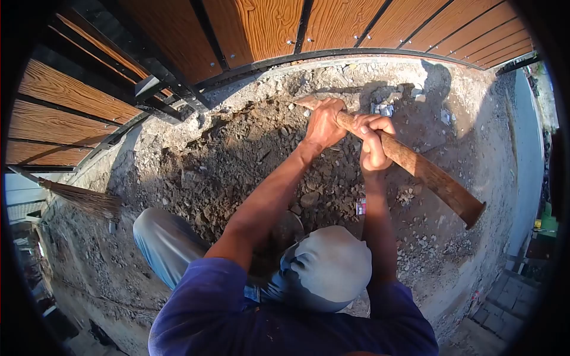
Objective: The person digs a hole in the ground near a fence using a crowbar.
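Observation:
Both my hands grip a long, rust-brown digging bar (pixel 421 169) that slants across the view, its thick, flared end at the lower right. Toward the thinner far end, my left hand (pixel 325 123) is wrapped round the shaft. My right hand (pixel 375 142) closes on it a little nearer the flared end, with its fingers curled over the top. Beneath my arms lies loose, broken soil (pixel 237 160) with clods and stones. The far tip of the bar overlaps the upper edge of this dug ground.
A wood-patterned panel fence (pixel 267 26) on a black metal frame (pixel 154 71) borders the work at the top and left. On the left lies a straw broom (pixel 83 196). Crumpled litter (pixel 383 110) and a small pink packet (pixel 360 206) lie nearby. A pale wall (pixel 528 166) stands at right.

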`<state>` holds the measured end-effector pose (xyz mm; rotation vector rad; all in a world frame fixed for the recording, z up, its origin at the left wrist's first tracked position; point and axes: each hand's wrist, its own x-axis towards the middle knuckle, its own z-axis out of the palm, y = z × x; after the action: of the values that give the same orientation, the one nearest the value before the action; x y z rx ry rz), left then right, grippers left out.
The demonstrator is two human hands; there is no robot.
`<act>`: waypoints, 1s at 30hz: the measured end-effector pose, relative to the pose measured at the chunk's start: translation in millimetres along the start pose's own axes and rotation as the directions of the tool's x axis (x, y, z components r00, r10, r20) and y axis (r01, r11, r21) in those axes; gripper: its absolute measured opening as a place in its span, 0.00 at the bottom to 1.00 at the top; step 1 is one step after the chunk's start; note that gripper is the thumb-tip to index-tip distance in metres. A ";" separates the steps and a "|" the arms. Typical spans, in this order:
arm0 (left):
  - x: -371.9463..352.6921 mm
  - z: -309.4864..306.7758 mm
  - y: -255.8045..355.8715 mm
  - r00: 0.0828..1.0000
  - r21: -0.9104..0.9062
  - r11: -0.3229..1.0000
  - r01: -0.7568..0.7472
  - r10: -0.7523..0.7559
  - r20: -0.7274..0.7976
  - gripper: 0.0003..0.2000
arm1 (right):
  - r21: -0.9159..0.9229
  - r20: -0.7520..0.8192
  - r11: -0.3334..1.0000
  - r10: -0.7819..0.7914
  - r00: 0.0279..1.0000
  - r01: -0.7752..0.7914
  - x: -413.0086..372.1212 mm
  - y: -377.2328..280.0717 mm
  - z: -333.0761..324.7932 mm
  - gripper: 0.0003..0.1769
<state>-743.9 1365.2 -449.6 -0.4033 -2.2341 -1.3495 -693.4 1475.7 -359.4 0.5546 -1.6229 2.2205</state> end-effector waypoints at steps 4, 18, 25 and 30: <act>-51.3 21.6 -13.7 0.986 -0.017 0.986 0.166 -0.166 0.013 0.22 | -0.057 0.086 0.996 0.078 0.993 -0.074 -39.5 24.9 -23.2 0.09; -119.1 -69.0 100.5 0.867 -0.251 0.837 0.487 -0.427 0.258 0.15 | 0.251 0.317 0.896 0.280 0.906 -0.365 -4.9 -99.4 7.3 0.11; 0.4 -250.0 162.7 0.976 0.114 0.985 0.127 -0.103 -0.192 0.14 | 0.510 0.636 0.827 -0.177 0.751 -0.238 169.0 -196.7 110.0 0.08; 42.8 -361.6 203.1 0.936 0.362 0.932 -0.029 0.152 -0.318 0.12 | 0.522 0.753 0.831 -0.343 0.562 -0.193 194.7 -246.7 245.8 0.08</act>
<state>-586.7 1139.8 -136.1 -0.1291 -2.0742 -0.8645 -715.3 1321.0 7.7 2.0844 -1.1162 2.4937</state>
